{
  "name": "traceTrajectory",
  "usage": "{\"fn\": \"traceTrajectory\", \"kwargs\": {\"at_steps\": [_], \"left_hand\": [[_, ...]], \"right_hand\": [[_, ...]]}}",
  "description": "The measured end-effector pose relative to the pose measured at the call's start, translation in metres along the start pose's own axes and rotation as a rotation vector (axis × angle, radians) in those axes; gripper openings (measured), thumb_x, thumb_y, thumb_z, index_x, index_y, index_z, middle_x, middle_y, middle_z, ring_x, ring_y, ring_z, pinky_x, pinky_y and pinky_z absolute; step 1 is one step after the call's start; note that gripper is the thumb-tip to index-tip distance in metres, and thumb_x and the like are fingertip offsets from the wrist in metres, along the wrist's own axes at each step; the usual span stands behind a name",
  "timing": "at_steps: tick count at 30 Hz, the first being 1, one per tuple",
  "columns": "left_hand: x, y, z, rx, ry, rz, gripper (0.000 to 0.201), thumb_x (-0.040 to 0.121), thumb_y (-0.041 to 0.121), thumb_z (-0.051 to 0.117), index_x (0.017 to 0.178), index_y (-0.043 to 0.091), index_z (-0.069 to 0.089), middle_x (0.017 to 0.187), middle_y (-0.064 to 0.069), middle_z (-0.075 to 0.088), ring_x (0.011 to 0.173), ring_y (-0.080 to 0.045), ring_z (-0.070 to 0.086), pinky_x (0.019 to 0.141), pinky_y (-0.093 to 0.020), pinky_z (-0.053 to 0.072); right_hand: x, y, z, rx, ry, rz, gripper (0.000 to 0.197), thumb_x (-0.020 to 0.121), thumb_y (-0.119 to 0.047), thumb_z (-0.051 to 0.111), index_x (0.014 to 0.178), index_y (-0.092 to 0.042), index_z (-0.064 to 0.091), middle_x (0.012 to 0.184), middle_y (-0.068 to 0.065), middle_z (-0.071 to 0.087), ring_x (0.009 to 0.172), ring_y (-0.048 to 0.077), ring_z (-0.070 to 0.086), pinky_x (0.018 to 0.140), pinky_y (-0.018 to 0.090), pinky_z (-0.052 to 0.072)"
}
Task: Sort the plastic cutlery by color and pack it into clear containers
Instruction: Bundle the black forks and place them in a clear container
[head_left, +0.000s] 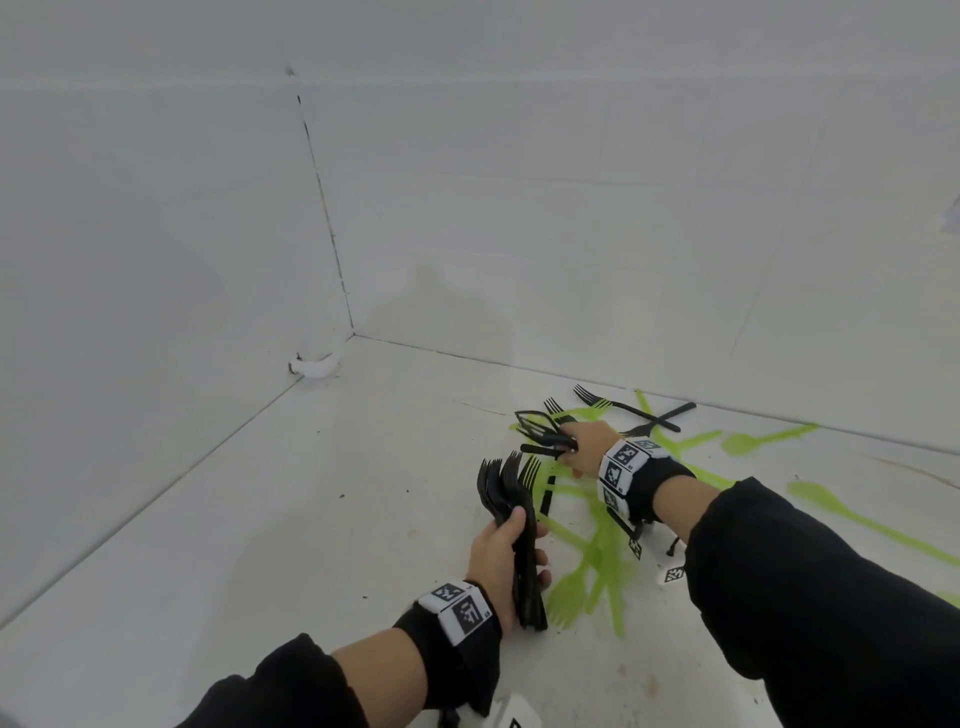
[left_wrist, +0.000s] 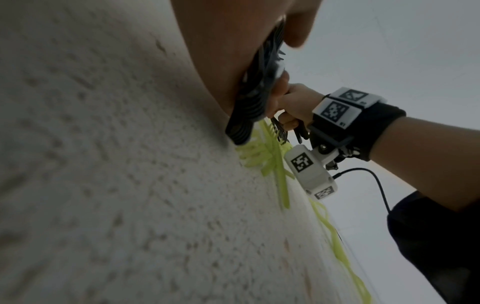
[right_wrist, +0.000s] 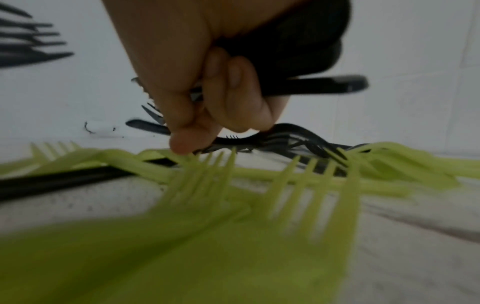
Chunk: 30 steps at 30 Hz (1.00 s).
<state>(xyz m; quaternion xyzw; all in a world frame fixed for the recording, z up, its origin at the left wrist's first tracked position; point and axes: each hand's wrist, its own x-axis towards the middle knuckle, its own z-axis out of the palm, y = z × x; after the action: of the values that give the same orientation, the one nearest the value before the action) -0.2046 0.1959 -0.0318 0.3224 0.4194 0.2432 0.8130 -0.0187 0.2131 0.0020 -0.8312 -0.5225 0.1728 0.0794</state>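
My left hand (head_left: 511, 558) grips a thick bundle of black plastic forks (head_left: 511, 499), tines pointing up and away; the left wrist view shows the same bundle (left_wrist: 255, 96) pressed against the palm. Farther right, my right hand (head_left: 582, 449) holds a few black cutlery pieces (head_left: 540, 428) just above the pile; its fingers (right_wrist: 233, 96) curl round black handles (right_wrist: 324, 85). Green forks and spoons (head_left: 587, 566) lie scattered on the white floor under and around both hands, seen close as green forks (right_wrist: 298, 185). More black forks (head_left: 634, 410) lie by the far wall.
The white floor (head_left: 260, 519) is bounded by white walls meeting in a corner (head_left: 353, 332) at the back left. Loose green spoons (head_left: 769, 439) trail off to the right. No clear container is in view.
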Motion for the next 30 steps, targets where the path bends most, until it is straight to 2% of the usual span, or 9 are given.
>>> {"fn": "traceTrajectory", "kwargs": {"at_steps": [2, 5, 8, 15, 17, 20, 23, 27, 30], "left_hand": [[0.003, 0.0, 0.0, 0.003, 0.03, 0.019, 0.022, 0.097, 0.018, 0.048, 0.085, 0.002, 0.055, 0.068, -0.008, 0.054, 0.05, -0.016, 0.046, 0.043, -0.024, 0.043], [0.004, 0.001, 0.0, 0.022, 0.052, 0.063, 0.019, 0.097, 0.012, 0.047, 0.082, 0.003, 0.054, 0.068, -0.007, 0.056, 0.051, -0.017, 0.045, 0.042, -0.024, 0.042], [0.006, 0.001, 0.002, 0.039, 0.06, 0.08, 0.018, 0.096, 0.009, 0.046, 0.081, 0.004, 0.054, 0.069, -0.007, 0.056, 0.052, -0.017, 0.044, 0.041, -0.022, 0.041], [0.002, -0.001, 0.013, 0.057, 0.014, 0.116, 0.014, 0.096, 0.007, 0.047, 0.084, 0.007, 0.054, 0.069, -0.005, 0.058, 0.05, -0.014, 0.048, 0.044, -0.022, 0.044], [-0.001, -0.004, 0.015, 0.067, -0.002, 0.12, 0.013, 0.095, 0.006, 0.047, 0.085, 0.007, 0.055, 0.071, -0.006, 0.058, 0.054, -0.014, 0.048, 0.045, -0.022, 0.046], [-0.007, -0.009, 0.014, 0.083, -0.025, 0.136, 0.013, 0.096, 0.005, 0.047, 0.087, 0.007, 0.055, 0.075, -0.005, 0.059, 0.057, -0.014, 0.047, 0.046, -0.022, 0.047], [-0.012, -0.015, 0.012, 0.11, -0.018, 0.166, 0.011, 0.095, 0.004, 0.048, 0.088, 0.007, 0.056, 0.077, -0.007, 0.059, 0.059, -0.015, 0.05, 0.049, -0.024, 0.047], [-0.022, -0.027, 0.01, 0.098, -0.02, 0.186, 0.016, 0.092, 0.001, 0.051, 0.106, 0.004, 0.059, 0.095, -0.018, 0.064, 0.075, -0.026, 0.061, 0.066, -0.033, 0.053], [-0.031, -0.033, 0.01, 0.095, -0.044, 0.189, 0.012, 0.093, 0.002, 0.051, 0.1, 0.007, 0.06, 0.097, -0.017, 0.063, 0.08, -0.027, 0.06, 0.072, -0.037, 0.051]], "right_hand": [[-0.003, 0.002, -0.005, 0.093, 0.091, -0.001, 0.011, 0.087, -0.013, 0.052, 0.094, -0.012, 0.061, 0.095, 0.014, 0.066, 0.094, 0.031, 0.063, 0.08, 0.033, 0.049], [-0.018, 0.003, -0.013, 0.236, 0.233, 0.035, 0.01, 0.086, -0.019, 0.053, 0.077, -0.014, 0.055, 0.077, 0.008, 0.061, 0.077, 0.025, 0.057, 0.064, 0.025, 0.043], [-0.038, 0.001, -0.012, 0.375, 0.329, 0.026, 0.008, 0.082, -0.015, 0.06, 0.077, -0.016, 0.053, 0.076, 0.0, 0.057, 0.075, 0.015, 0.051, 0.058, 0.016, 0.036], [-0.088, -0.018, 0.019, 0.467, 0.108, 0.022, 0.031, 0.079, -0.016, 0.068, 0.105, -0.014, 0.051, 0.083, -0.002, 0.061, 0.078, 0.014, 0.055, 0.064, 0.021, 0.04], [-0.096, -0.023, 0.027, 0.468, 0.115, 0.038, 0.017, 0.082, -0.018, 0.063, 0.094, -0.017, 0.052, 0.081, -0.001, 0.056, 0.075, 0.015, 0.052, 0.063, 0.02, 0.039], [-0.106, -0.026, 0.034, 0.696, 0.133, 0.162, 0.014, 0.085, -0.014, 0.053, 0.076, -0.02, 0.045, 0.064, -0.001, 0.041, 0.051, 0.014, 0.037, 0.038, 0.018, 0.031], [-0.118, -0.029, 0.041, 0.909, 0.074, 0.248, 0.013, 0.089, -0.011, 0.042, 0.078, -0.018, 0.043, 0.06, 0.002, 0.03, 0.044, 0.014, 0.026, 0.039, 0.018, 0.021], [-0.139, -0.036, 0.052, 0.79, 0.073, 0.187, 0.008, 0.093, -0.014, 0.038, 0.095, -0.015, 0.046, 0.062, 0.0, 0.041, 0.046, 0.013, 0.035, 0.039, 0.021, 0.028], [-0.152, -0.038, 0.059, 0.664, 0.152, 0.129, 0.009, 0.095, -0.019, 0.041, 0.1, -0.015, 0.048, 0.066, -0.005, 0.047, 0.052, 0.007, 0.042, 0.037, 0.011, 0.032]]}}
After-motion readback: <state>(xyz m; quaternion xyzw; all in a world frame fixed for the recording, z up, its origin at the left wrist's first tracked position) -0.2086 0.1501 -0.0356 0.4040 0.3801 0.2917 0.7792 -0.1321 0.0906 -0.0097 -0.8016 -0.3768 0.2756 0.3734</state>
